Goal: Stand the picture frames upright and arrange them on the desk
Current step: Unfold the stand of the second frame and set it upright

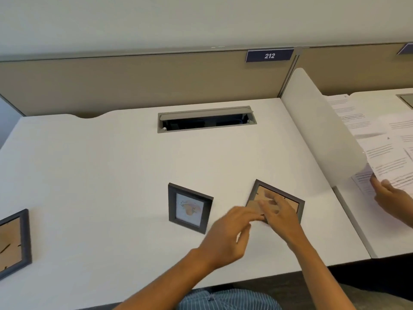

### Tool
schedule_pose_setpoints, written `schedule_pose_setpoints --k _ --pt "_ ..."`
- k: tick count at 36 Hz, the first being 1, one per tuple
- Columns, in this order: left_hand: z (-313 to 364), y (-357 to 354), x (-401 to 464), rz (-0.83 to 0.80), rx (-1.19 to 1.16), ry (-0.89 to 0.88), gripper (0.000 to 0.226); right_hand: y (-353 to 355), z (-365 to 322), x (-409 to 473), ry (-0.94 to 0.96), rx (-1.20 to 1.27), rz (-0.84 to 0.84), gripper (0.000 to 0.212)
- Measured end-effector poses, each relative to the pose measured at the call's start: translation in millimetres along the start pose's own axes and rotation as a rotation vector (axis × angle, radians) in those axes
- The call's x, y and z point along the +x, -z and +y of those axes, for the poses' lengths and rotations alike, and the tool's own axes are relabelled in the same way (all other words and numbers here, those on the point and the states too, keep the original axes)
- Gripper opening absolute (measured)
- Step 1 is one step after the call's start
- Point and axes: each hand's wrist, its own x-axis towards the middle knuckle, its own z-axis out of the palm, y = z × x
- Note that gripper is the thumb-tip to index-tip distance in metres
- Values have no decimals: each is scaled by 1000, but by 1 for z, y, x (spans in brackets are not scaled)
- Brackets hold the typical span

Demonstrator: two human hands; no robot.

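Note:
A small dark picture frame (290, 201) lies face down on the white desk (100, 175), its brown cardboard back up. My right hand (280, 218) rests on that back with straight fingers. My left hand (225, 233) pinches the cardboard stand flap (253, 206) at the frame's left edge. Left of them a second dark frame (189, 208) stands upright, showing a pale picture. A third frame (15, 241) lies face down at the desk's left edge, cut off by the view.
A grey cable hatch (206, 119) is open at the back of the desk. A white divider panel (321, 133) bounds the right side. Beyond it another person's hand (390, 195) holds printed papers (380, 139) on the neighbouring desk.

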Motion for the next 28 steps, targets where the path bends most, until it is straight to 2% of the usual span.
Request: schedule_pose_setpoints --k 2,5,10,14,18,23,28 --pt "2 -23 2 -160 -90 254 36 12 16 11 -5 -97 8 55" --pt "-5 -60 5 -337 -186 543 46 28 37 25 -43 -232 8 56" --pt "4 -127 30 -468 -415 916 64 58 75 47 -122 -475 -25 53" --pt "18 -159 50 -450 -558 1083 76 71 93 55 -154 -502 -48 59" --pt "23 -165 61 -341 -691 1203 88 65 95 60 -137 -484 -97 60" --pt "26 -165 69 -165 -789 1260 92 53 100 60 -68 -520 -97 58" --pt "31 -172 73 -88 -877 1270 98 51 112 57 -53 -555 -79 62"
